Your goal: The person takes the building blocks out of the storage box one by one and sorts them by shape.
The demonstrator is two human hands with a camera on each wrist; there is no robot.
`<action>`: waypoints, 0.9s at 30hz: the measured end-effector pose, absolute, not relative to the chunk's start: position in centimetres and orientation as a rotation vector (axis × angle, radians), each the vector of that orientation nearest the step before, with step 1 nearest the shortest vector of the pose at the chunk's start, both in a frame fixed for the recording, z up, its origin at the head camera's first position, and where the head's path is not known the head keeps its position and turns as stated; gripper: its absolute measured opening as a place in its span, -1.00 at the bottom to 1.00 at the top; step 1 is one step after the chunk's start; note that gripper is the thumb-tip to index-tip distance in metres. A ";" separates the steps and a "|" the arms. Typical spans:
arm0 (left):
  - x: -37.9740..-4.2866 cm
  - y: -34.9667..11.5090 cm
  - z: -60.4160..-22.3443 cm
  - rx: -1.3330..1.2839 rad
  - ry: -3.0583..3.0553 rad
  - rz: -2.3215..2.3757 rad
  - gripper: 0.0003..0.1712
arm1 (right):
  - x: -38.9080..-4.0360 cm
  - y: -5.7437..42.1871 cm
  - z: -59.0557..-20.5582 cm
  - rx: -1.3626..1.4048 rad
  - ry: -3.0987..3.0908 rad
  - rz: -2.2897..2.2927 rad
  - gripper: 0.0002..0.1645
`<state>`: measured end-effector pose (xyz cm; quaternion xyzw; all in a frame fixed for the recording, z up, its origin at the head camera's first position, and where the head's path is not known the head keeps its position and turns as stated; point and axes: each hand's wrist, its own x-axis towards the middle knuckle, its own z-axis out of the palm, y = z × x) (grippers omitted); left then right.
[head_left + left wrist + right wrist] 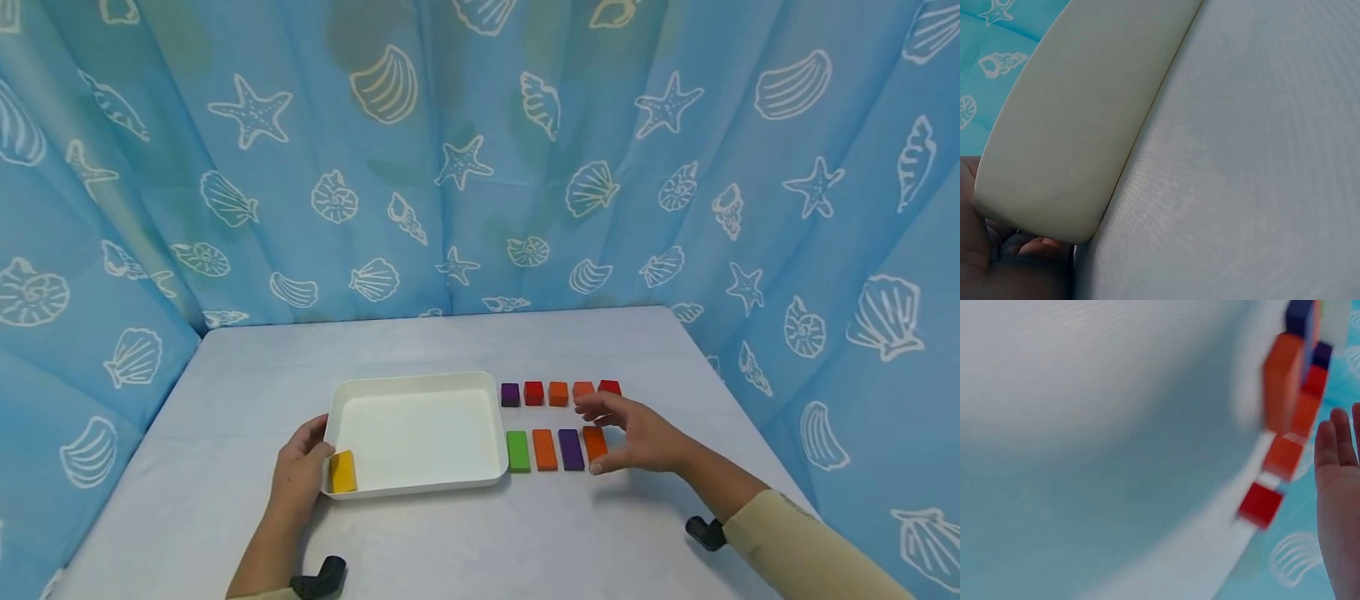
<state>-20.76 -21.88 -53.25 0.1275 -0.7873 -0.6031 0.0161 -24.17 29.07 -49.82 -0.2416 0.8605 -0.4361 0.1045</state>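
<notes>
At the left end of a white tray (420, 489), my left hand (298, 467) grips the side wall, thumb over the rim. A yellow block (344, 472) sits in the tray's near-left corner, close by the thumb. The left wrist view shows the tray's outer wall (1079, 119) with curled fingers behind its end. My right hand (637, 433) is held over the right end of two rows of blocks, fingers apart and nothing between them. Nearest to it are an orange-red block (595, 442) in the front row and a red cube (610, 387) in the back row.
Right of the tray, the front row also has a green block (518, 452), an orange block (545, 450) and a purple block (572, 450). Behind stand a purple cube (510, 395) and several red and orange cubes. A blue shell-patterned curtain (465, 208) surrounds the white table (420, 550).
</notes>
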 end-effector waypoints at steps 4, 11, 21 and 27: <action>-20.8 -22.0 -53.3 0.403 -2.455 -1.876 -0.31 | -24.6 26.4 -48.7 -0.774 2.458 -1.336 0.00; -20.9 -22.0 -53.5 0.416 -2.460 -1.879 -0.31 | -26.3 20.7 -47.6 -0.958 2.367 -1.251 0.00; -20.8 -22.1 -53.5 0.414 -2.433 -1.893 -0.31 | -28.8 10.0 -48.2 -1.196 2.217 -1.062 0.03; -21.1 -22.0 -53.3 0.413 -2.419 -1.911 -0.32 | -29.7 4.3 -48.6 -1.253 2.203 -0.934 0.03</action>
